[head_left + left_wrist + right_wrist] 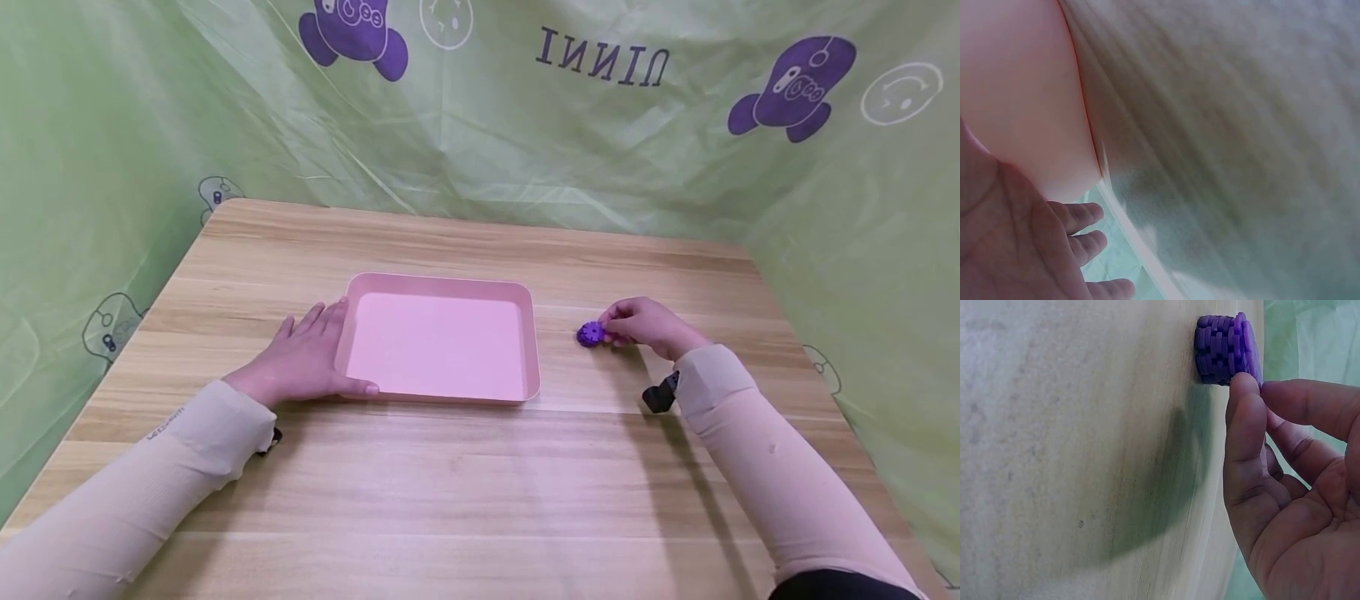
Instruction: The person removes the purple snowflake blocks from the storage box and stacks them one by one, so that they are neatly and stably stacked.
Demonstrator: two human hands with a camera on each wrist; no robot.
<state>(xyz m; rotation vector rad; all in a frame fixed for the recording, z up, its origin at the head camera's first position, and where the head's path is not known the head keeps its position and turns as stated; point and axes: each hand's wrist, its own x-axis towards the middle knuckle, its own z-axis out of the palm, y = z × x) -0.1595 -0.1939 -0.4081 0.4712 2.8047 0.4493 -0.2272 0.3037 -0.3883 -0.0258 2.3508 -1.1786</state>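
Observation:
A pink rectangular tray (442,346) lies on the table, nothing in it. Along its left side rests my left hand (307,358), fingers straight and thumb at the near left corner; in the left wrist view the palm (1010,244) is beside the tray's wall (1029,94). To the right of the tray stands a short stack of purple notched discs (1215,350). My right hand (647,323) pinches the edge of the top purple notched disc (1246,347) between thumb and fingertips. That top disc is slightly tilted over the stack.
The wood-grain table (450,492) extends around the tray. Green printed fabric (480,142) hangs behind and on both sides of it. A small black device (660,394) sits at the right wrist.

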